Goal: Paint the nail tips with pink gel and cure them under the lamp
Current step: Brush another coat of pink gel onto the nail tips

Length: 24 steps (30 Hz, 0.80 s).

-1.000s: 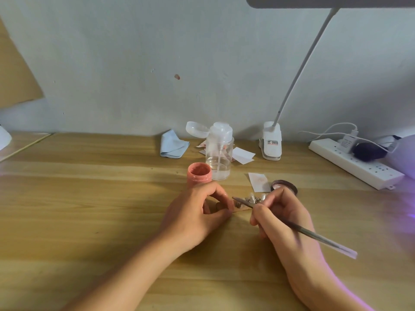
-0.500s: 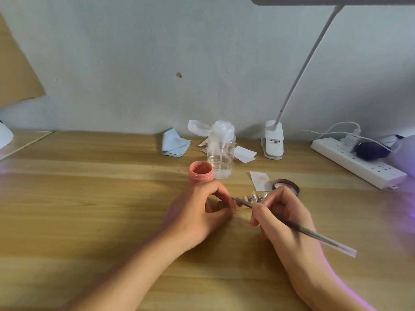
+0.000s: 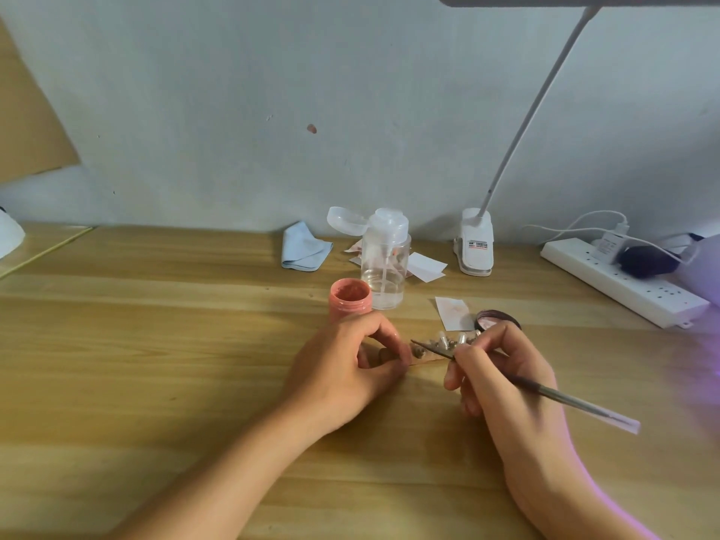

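Note:
My left hand (image 3: 346, 364) rests on the wooden table (image 3: 156, 344), thumb and forefinger pinching the left end of a strip that carries the nail tips (image 3: 448, 342). My right hand (image 3: 502, 380) grips a thin silver brush (image 3: 576, 403) like a pen, its dark tip over the strip just right of my left fingers. An open pink gel jar (image 3: 349, 296) stands right behind my left hand. The jar's dark lid (image 3: 496, 319) lies behind my right hand. The curing lamp (image 3: 707, 267) shows only as a pale shape with purple glow at the right edge.
A clear pump bottle (image 3: 383, 263) with its cap flipped open stands behind the jar. A blue cloth (image 3: 306, 249) and paper scraps (image 3: 426, 267) lie near the wall. A clip-on desk lamp (image 3: 477, 247) and a white power strip (image 3: 623, 282) occupy the back right.
The hands have hardly moved; the brush tip stays over the strip by my left fingers. The view has shifted slightly.

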Motion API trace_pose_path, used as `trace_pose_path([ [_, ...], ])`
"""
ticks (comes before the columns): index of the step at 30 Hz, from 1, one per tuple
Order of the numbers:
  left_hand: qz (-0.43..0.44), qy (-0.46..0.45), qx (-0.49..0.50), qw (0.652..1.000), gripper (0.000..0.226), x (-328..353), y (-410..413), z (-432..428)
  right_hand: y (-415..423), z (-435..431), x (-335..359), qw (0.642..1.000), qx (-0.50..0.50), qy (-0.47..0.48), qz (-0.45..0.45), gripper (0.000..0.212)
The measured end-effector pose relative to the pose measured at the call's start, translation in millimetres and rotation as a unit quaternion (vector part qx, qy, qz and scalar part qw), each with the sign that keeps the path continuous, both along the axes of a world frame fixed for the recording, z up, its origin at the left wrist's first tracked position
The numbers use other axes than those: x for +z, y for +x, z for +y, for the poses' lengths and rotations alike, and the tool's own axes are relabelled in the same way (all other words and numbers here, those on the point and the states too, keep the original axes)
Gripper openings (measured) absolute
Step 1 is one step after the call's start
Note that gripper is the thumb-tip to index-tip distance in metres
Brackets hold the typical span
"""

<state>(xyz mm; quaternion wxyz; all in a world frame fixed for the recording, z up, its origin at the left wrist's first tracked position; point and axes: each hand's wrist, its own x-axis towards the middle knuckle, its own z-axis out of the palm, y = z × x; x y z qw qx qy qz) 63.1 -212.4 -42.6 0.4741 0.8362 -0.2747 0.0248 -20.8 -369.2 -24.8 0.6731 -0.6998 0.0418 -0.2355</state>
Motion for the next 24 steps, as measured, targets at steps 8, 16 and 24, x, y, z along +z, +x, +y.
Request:
trace_pose_path([
  [8,-0.005,0.003,0.002,1.000,0.022,0.3,0.6,-0.1,0.4,-0.1,-0.5,1.000,0.006,-0.002,0.002,0.022],
  [16,-0.004,0.008,0.007,1.000,0.021,1.5,-0.4,0.5,1.0,-1.4,0.1,1.000,-0.014,0.023,0.015,0.011],
  [24,0.001,0.015,0.013,1.000,0.020,1.4,0.0,-0.2,1.0,0.0,0.1,1.000,-0.008,0.008,0.021,0.015],
])
